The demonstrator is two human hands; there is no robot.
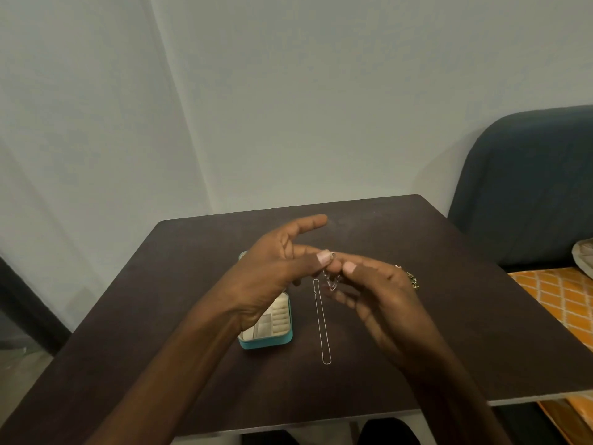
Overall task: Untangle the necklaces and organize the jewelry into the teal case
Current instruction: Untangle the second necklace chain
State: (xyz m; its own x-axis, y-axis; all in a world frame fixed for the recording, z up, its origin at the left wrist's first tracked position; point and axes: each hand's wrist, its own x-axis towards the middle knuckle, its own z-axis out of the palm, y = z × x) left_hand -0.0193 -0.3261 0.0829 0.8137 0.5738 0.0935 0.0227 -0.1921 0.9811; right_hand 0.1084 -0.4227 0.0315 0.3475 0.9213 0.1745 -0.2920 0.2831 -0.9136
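No writing or brand mark can be read anywhere. The dark brown, matte, square worktop [449, 316] with rounded far corners carries everything, standing against a plain pale wall [288, 91], with a dark blue padded chair back [529, 187] and an orange lattice-patterned fabric [558, 300] to its right. The left hand [272, 271] is raised above the worktop, its forefinger stretched out, its grip of thumb and finger pinched on a short tangle of silvery chain [332, 281]; the right hand [382, 293] meets it there, thumb and fingertips clamped on the same chain. Below the left wrist lies the open teal rectangular jewelry case [272, 342], its cream lining divided into small ridged compartments. Just right of it, a thin silver necklace [322, 322] lies straightened in a long narrow loop. A small gold-toned ornament [414, 281] peeks out behind the right hand.
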